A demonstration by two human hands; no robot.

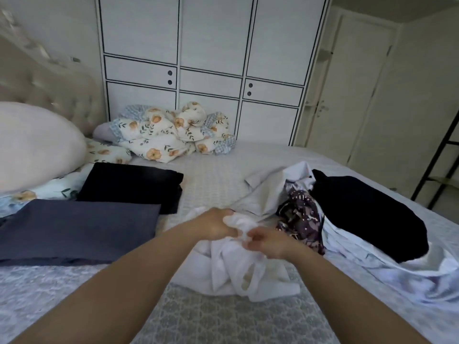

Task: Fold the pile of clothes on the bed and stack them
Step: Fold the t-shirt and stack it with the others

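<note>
Both hands, left hand (215, 224) and right hand (267, 242), pinch crumpled white cotton garment (238, 274) | light, limp | regrip at hem corners.

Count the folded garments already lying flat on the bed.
2. A folded slate-blue cloth garment lies at the near left; a folded black cloth garment lies just behind it, toward the pillows. More could be hidden beneath them.

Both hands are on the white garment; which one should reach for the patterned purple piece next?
Right, probably. The right hand sits beside the patterned purple piece; the left hand is farther off, toward the folded items.
</note>
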